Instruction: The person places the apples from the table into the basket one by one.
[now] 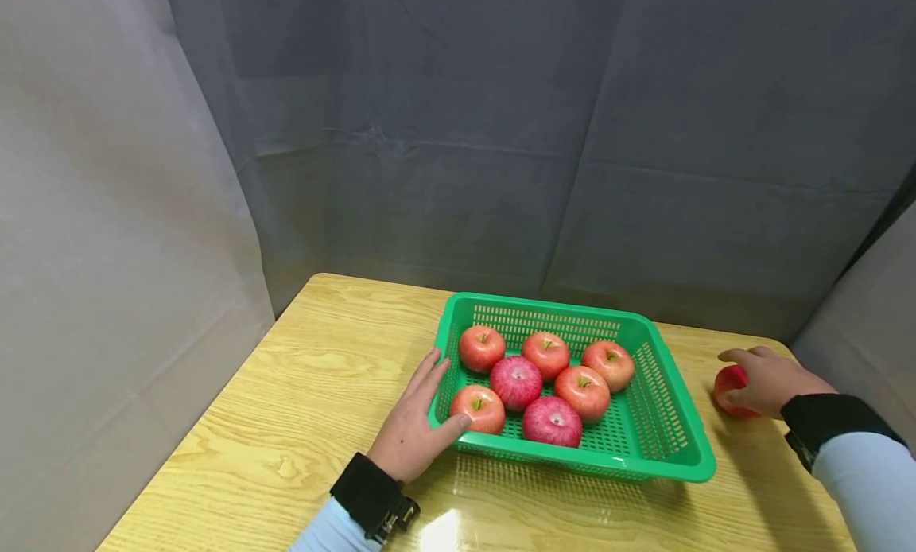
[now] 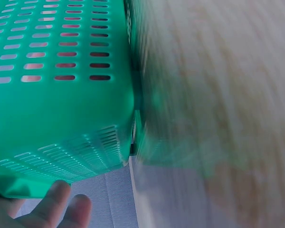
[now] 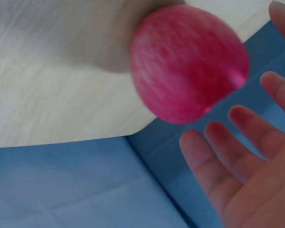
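A green plastic basket (image 1: 673, 456) with slotted walls stands on the table, holding several red apples (image 1: 584, 393). My left hand (image 1: 415, 433) rests at the basket's left end, its fingers straight along the outside and its thumb over the near rim. In the left wrist view the fingers (image 2: 57, 202) show beside the basket's wall (image 2: 61, 104). Off to the right of the basket, one more red apple (image 3: 190, 64) sits on the table. Spread around it, my right hand (image 1: 773, 381) reaches over with relaxed fingers; the right wrist view shows a gap between fingertips and apple.
The wooden table (image 1: 286, 425) has its back edge near a dark grey cloth (image 1: 465, 178). Lighter cloth hangs at the left (image 1: 122, 218) and at the right. The right-hand apple lies close to the table's back right corner.
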`<control>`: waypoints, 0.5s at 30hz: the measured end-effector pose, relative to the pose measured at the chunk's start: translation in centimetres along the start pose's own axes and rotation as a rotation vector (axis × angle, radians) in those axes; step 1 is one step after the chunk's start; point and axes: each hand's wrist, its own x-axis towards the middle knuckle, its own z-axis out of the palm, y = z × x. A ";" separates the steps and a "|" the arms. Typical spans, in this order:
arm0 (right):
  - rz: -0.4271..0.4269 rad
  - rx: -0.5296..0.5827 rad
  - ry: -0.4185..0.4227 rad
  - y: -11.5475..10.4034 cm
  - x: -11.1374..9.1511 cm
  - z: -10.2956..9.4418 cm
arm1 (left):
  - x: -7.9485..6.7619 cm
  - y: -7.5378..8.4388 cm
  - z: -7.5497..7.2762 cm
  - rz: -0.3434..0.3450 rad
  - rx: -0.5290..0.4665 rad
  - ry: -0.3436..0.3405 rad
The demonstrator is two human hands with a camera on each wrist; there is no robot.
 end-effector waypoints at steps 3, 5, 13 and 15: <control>0.024 0.014 -0.009 0.8 -0.1 0.6 | 0.0 0.0 0.0 0.005 -0.002 0.000; 0.031 0.014 -0.003 1.2 -0.2 1.0 | 0.0 0.0 0.1 0.004 -0.004 -0.001; 0.019 0.011 0.010 1.9 -0.2 1.5 | 0.0 0.0 0.0 -0.005 -0.003 0.000; 0.013 0.009 0.001 1.9 -0.2 1.3 | 0.0 0.0 0.0 -0.002 -0.001 0.001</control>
